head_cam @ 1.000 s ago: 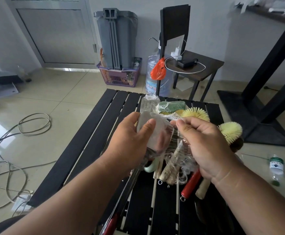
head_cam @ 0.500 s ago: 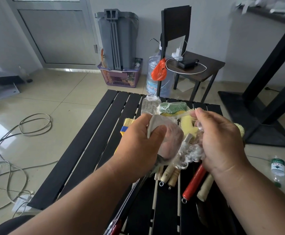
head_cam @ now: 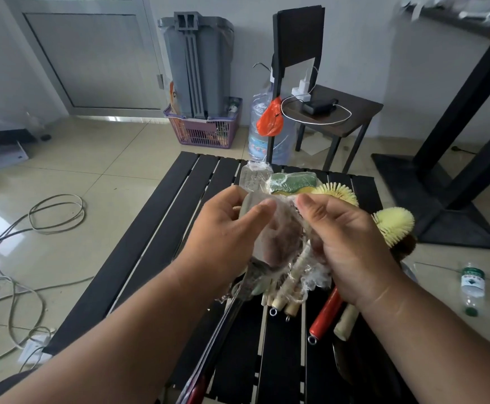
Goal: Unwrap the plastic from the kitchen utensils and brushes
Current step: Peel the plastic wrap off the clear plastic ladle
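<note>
Above the black slatted table, my left hand grips a metal ladle wrapped in clear plastic; its long handle runs down toward me. My right hand pinches the crumpled plastic on the ladle's right side. Under my hands lie several cream-handled brushes, still in plastic film. Two yellow bristle brush heads lie to the right. A red handle and a cream handle lie below my right wrist.
A wrapped green and yellow sponge and a clear wrapped pack lie at the table's far edge. Beyond stand a chair, a water jug and a grey bin. Cables and a small bottle lie on the floor.
My right hand has moved back up and left to the top of the ladle, pinching the plastic there. The yellow brush heads, hidden a moment ago, show again on the right.
</note>
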